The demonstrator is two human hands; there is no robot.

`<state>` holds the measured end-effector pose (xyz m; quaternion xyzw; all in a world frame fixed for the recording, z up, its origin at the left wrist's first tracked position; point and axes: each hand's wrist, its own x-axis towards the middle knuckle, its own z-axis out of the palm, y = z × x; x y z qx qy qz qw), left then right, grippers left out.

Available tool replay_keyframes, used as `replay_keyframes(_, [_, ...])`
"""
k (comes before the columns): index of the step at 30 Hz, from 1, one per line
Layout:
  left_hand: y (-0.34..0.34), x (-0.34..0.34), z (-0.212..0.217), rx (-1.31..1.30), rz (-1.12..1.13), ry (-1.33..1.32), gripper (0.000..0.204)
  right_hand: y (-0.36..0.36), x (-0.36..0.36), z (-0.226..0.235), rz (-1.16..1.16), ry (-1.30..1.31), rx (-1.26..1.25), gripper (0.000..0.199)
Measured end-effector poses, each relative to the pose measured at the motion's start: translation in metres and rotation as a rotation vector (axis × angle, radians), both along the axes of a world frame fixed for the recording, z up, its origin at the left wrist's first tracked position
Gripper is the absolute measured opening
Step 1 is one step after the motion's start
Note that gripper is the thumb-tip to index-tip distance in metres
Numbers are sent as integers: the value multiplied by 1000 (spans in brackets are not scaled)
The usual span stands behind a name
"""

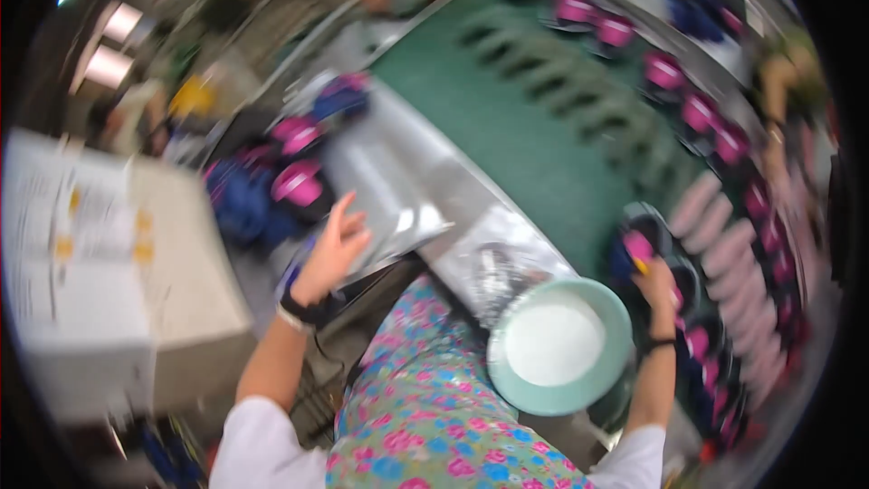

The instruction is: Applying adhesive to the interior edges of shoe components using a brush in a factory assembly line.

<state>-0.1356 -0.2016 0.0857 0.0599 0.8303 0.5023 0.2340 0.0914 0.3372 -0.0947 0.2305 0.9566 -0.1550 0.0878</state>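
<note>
Presently the right hand grips a dark shoe with a pink lining, fingers closed on its near end. The shoe sits at the green conveyor belt's right edge; blur hides which way its toe points. The left hand is spread open, holding nothing, over the metal side panel just beside a pile of blue and pink shoes. A teal bowl of white paste stands between the arms. Further pink-lined shoes line the belt's far side. A cardboard box stands left.
</note>
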Motion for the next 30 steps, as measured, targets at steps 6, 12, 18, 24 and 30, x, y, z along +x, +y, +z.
replay_keyframes(6, [-239, -34, -6, -942, 231, 406, 55, -28, -43, 65, -102, 92, -34, 25])
replay_keyframes(12, [-300, -116, -47, -803, 1199, 545, 84, -108, -129, 123, -100, 290, -131, 21])
replay_keyframes(18, [-414, -171, -51, -294, 1288, 317, 101, -326, -292, 119, 327, 333, -640, 21])
replay_keyframes(24, [-432, -176, -87, 391, 1108, -252, 101, -551, -399, 44, 595, -67, -926, 26])
replay_keyframes(30, [-428, -133, -115, 434, 1359, -486, 96, -674, -456, -23, 513, -247, -946, 41])
